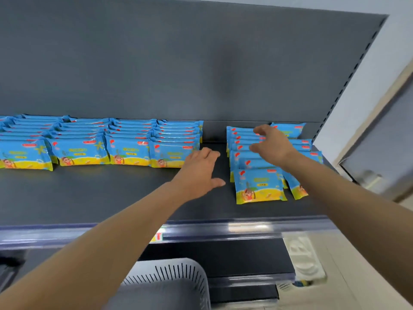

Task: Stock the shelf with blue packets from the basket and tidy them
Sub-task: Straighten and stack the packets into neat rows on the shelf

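While both hands reach over the shelf, the scene reads as follows.

Shelf: the dark grey shelf (111,193) spans the middle of the frame, with its clear price rail along the lower edge.
Tidy rows: four neat rows of blue packets (125,144) run back from the front at centre left, each row overlapped and standing square; a further row is cut off at the left edge.
Loose group: the right-hand packets (259,186) at centre right are less even, the front one leaning forward and another beside it skewed toward the right.
Gap: a bare strip of shelf lies between the tidy rows and the loose group.
Left hand: the left hand (201,168) is spread and empty, hovering over the gap, its fingertips near the front packet of the nearest tidy row.
Right hand: the right hand (272,144) is spread, palm down, on top of the loose group; it appears to press or nudge, not to grip.
Basket: the grey slotted basket (169,278) sits at the bottom centre; its inside is cut off.
Progress: stocking looks mostly done; straightening the right group seems to be what remains.
Unclear: whether packets remain in the basket cannot be told, and the print on the packets is too small to read.
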The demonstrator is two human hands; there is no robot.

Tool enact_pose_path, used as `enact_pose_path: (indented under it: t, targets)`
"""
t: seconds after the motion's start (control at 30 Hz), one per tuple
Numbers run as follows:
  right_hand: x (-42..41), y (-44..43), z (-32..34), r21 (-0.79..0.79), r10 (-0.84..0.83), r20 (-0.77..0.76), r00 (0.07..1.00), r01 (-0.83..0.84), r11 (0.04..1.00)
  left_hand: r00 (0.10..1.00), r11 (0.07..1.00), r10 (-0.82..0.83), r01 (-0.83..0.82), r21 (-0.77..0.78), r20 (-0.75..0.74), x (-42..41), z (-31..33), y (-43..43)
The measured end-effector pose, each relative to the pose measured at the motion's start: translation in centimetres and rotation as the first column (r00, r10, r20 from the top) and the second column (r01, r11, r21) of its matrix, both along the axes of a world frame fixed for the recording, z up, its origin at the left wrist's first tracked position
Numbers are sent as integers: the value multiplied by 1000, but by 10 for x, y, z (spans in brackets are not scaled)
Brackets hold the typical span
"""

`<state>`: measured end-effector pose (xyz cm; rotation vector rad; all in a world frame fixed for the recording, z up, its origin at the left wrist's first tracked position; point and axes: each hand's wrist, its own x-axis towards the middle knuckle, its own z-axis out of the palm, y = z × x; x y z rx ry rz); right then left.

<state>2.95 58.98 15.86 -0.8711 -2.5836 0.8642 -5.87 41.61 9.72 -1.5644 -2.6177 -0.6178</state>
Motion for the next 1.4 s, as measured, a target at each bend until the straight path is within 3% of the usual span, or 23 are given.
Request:
enact_pose_path:
  t: [0.1,0.33,0.53,0.87,1.03,1.27,1.4]
  targets:
    - [17,27,-1,27,-8,65,998,6,1000,995,995,-49,56,-85,82,17,-4,25]
    - [-6,91,-8,68,148,230,962,-168,983,1000,989,-17,14,-144,-22,22,-10,80]
    - [-50,131,-29,143,347,327,879,-409,901,997,962,27,-47,-268,-76,21,-28,115]
    - [-91,150,-50,289,289,567,772,-515,807,984,936,136,-164,-310,-112,17,-28,124]
    - [-95,150,-48,306,316,577,753,-559,771,975,945,154,-193,-264,-162,16,-28,125]
    - [-101,141,-43,196,403,503,765,-555,809,941,946,203,-260,-194,-272,10,-26,126]
    - [-108,133,-38,152,466,383,798,-552,820,903,937,219,-301,-180,-370,-5,-27,121]
